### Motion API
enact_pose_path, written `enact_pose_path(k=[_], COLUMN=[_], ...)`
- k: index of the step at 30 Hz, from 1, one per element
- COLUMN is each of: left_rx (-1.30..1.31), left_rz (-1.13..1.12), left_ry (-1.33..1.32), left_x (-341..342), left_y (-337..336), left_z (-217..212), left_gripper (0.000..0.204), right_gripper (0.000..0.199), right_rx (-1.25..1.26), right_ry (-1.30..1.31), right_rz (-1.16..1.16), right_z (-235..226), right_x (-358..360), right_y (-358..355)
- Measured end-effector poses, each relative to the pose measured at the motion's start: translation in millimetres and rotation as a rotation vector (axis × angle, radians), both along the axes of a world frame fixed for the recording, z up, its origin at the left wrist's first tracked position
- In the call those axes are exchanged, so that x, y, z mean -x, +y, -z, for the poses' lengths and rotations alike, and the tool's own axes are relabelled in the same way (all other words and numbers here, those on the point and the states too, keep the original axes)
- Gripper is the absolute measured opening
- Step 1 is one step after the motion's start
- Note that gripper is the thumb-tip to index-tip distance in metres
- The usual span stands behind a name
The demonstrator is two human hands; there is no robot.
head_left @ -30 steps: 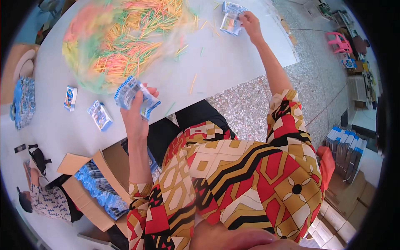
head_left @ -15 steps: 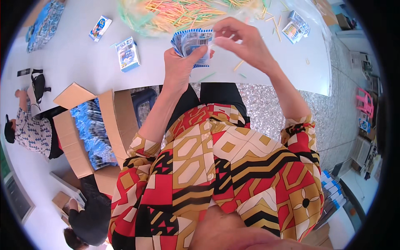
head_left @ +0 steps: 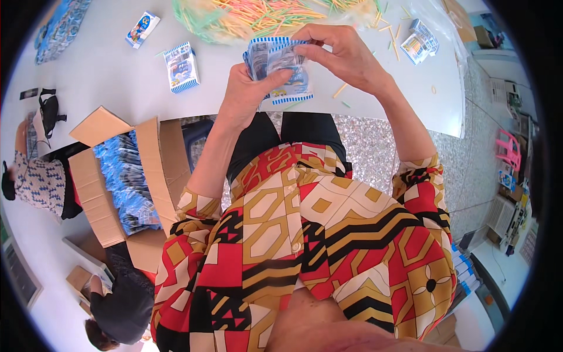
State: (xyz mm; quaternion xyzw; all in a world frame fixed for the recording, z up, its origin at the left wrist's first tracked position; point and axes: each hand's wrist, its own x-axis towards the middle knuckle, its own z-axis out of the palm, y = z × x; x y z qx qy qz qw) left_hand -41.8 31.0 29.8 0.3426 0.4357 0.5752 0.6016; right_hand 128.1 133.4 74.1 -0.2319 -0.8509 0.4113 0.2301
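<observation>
My lap first: patterned red, gold and black shirt (head_left: 305, 234), black trousers (head_left: 293, 132) below the table edge. Both my hands meet just above the near edge of the white table (head_left: 105, 76). Left hand (head_left: 249, 94) closed around a stack of small blue-and-white striped packets (head_left: 275, 61), thumb across the front, fingers behind. Right hand (head_left: 346, 56) pinched onto the same stack from the top right, fingertips on the upper edge, thumb on the front packet. So both hands are clamped on the stack, touching each other across it. One packet hangs lower out of the stack, its bottom edge just over the table rim.

Left of my left hand, on the table: one blue-and-white packet (head_left: 180, 67) lying alone, near. Further left and up, another small packet (head_left: 142, 29), tilted. Just past my hands: a big heap of coloured sticks (head_left: 264, 14), yellow, green, pink, orange, with a few loose sticks strewn by my right hand. Right of my right hand, well apart: a striped packet (head_left: 419, 41) holding sticks.

Down left of my left elbow, on the floor: open cardboard box (head_left: 117, 188) full of blue packets. Beyond it another person's patterned sleeve (head_left: 38, 182). A second person in dark clothes (head_left: 120, 305) is at bottom left. Far right: pink plastic stool (head_left: 509, 149).
</observation>
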Motion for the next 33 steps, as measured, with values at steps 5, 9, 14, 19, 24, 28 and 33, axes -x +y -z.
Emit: enact_pose_path(k=[5,9,14,19,24,28,33], left_rx=[-0.017,-0.019,-0.014,-0.034,0.030,0.054,0.023], left_rz=[-0.054,-0.115,-0.195,-0.205,-0.259,-0.323,-0.348], left_ry=[0.017,0.027,0.104,0.048,0.070,0.058,0.034], left_x=[-6,-7,-6,0,4,11,16], left_y=[-2,-5,-3,-1,-5,-13,-20], left_z=[-3,3,6,11,11,3,5], left_gripper=[0.028,0.027,0.026,0.031,0.031,0.032,0.031], right_gripper=[0.016,0.019,0.024,0.025,0.014,0.008,0.007], right_rx=[-0.013,-0.062,-0.086,-0.472,-0.523,-0.472,-0.346], right_ry=[0.011,0.064,-0.142,-0.449,-0.532,-0.657,-0.411], right_rz=[-0.005,0.065,0.172,0.028,-0.041,-0.144,-0.036], right_z=[-2,-7,38,74,92,85,65], right_x=[-5,-16,-75,-105,-99,-92,-67], right_y=[-3,-7,4,-6,-4,4,24])
